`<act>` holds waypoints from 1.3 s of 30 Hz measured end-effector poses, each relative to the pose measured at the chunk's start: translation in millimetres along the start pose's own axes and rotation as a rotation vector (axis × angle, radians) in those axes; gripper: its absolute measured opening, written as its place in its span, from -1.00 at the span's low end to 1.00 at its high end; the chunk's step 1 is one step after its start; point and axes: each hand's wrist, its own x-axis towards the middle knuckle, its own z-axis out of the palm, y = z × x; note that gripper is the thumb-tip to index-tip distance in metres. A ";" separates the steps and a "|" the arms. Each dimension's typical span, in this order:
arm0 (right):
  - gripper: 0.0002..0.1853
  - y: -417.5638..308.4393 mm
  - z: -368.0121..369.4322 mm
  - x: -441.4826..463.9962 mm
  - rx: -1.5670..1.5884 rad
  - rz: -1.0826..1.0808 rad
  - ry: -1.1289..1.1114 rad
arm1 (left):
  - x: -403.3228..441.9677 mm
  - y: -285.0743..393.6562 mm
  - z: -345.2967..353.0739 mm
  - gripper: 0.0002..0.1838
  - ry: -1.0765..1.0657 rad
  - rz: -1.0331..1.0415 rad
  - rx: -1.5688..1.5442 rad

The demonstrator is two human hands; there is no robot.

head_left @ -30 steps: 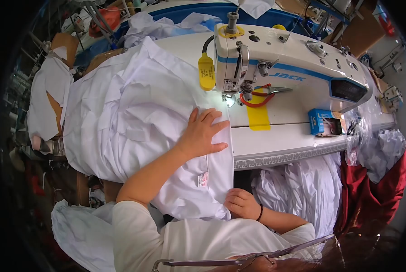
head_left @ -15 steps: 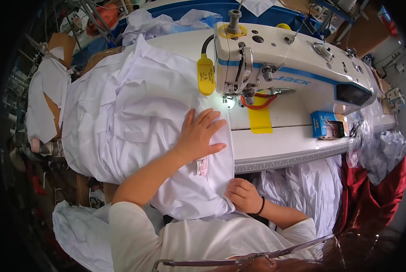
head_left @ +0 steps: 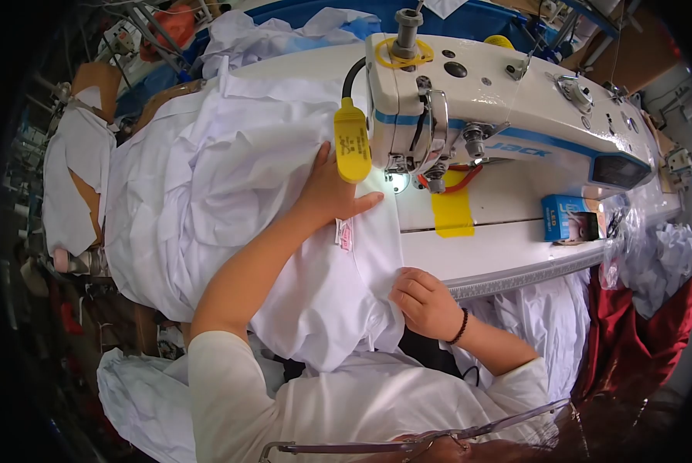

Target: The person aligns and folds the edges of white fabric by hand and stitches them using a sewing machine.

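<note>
White fabric point(head_left: 230, 185) lies in folds over the sewing table, its right edge passing beneath the needle area of a white sewing machine point(head_left: 508, 123). My left hand point(head_left: 334, 189) rests on the cloth left of the needle, thumb spread, some fingers hidden behind a yellow tag point(head_left: 352, 143). Below that hand a small printed label point(head_left: 344, 234) shows on the fabric. At the table's front edge, my right hand point(head_left: 427, 302), with a dark beaded bracelet, has its fingers closed on the fabric's right edge.
Red-handled scissors point(head_left: 464, 179) lie behind the needle area, near a yellow strip point(head_left: 453, 212). A blue LED box point(head_left: 570, 219) stands to the right. White cloth point(head_left: 535, 324) and red cloth point(head_left: 639, 332) hang below the table. A blue bin point(head_left: 469, 21) is behind the machine.
My left hand has moved up and partly behind the yellow tag. My right hand has moved up and slightly right along the fabric edge. The label has shifted upward with the cloth.
</note>
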 end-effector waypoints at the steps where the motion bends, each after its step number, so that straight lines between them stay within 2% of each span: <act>1: -0.72 3.1 -1.4 3.1 -0.019 0.007 -0.025 | 4.5 -5.0 0.9 -0.19 0.001 -0.007 -0.031; 5: -0.71 11.2 -6.7 15.1 -0.078 0.003 -0.064 | 23.8 -24.4 4.2 -0.21 -0.021 0.010 -0.009; 7: -0.70 14.7 -8.9 22.4 -0.141 -0.013 -0.063 | 33.1 -41.7 13.9 -0.22 0.038 0.156 0.153; 8: -0.70 17.3 -8.6 24.5 -0.139 -0.011 -0.064 | 37.6 -50.9 17.0 -0.22 0.036 0.156 0.152; 11: -0.71 23.2 -8.2 29.2 -0.205 -0.016 -0.070 | 50.0 -64.8 17.0 -0.27 -0.048 0.178 0.088; 13: -0.73 22.5 -8.0 29.7 -0.228 -0.005 -0.071 | 53.5 -64.1 12.8 -0.33 -0.072 0.076 -0.126; 16: -0.72 11.0 -6.8 19.3 -0.206 0.010 -0.051 | 51.9 -58.1 2.6 -0.38 -0.057 0.145 -0.005; 18: -0.71 -3.0 -2.5 2.7 -0.178 0.020 -0.005 | 42.3 -39.6 -18.2 -0.35 -0.004 0.135 -0.131; 20: -0.71 -17.9 5.9 -25.6 -0.152 0.028 0.047 | 24.3 -15.1 -43.2 -0.42 -0.044 -0.194 -0.512; 22: -0.63 -34.8 19.3 -68.0 -0.091 0.048 0.240 | -9.2 8.0 -57.2 -0.45 0.017 -0.227 -0.549; 23: -0.64 -43.5 26.0 -81.5 -0.023 0.135 0.267 | -28.6 21.6 -63.5 -0.47 0.081 -0.258 -0.580; 25: -0.65 -63.4 37.5 -93.2 0.272 0.533 0.189 | -85.8 61.8 -76.0 -0.56 0.240 -0.039 -0.579; 26: -0.66 -68.3 53.7 -96.0 0.601 0.749 0.267 | -113.9 90.1 -80.7 -0.62 0.311 0.012 -0.449; 27: -0.66 -71.1 62.1 -93.7 0.602 0.744 0.273 | -139.5 111.2 -72.7 -0.66 0.343 0.074 -0.488; 29: -0.73 -68.8 74.5 -83.7 0.982 0.927 0.269 | -186.6 139.7 -31.6 -0.59 0.291 0.221 -0.549; 31: -0.81 -67.3 88.7 -81.9 0.943 0.841 0.298 | -204.8 156.1 -2.1 -0.51 0.297 0.338 -0.203; 32: -0.82 -77.4 74.0 -69.6 1.108 0.941 0.284 | -212.5 156.2 10.3 -0.44 0.276 0.235 -0.182; 33: -0.82 -86.0 62.4 -61.7 1.274 1.042 0.263 | -215.9 148.8 23.1 -0.44 0.290 0.235 -0.171; 35: -0.85 -98.0 48.9 -56.6 1.389 1.057 0.283 | -213.8 134.8 30.6 -0.41 0.393 0.097 -0.174; 37: -0.80 -104.8 29.3 -50.3 1.557 1.090 0.408 | -212.1 134.8 11.3 -0.65 0.435 0.091 -0.016; 39: -0.80 -98.5 25.9 -58.0 1.558 1.061 0.393 | -212.6 141.3 -23.3 -0.79 0.335 0.161 0.022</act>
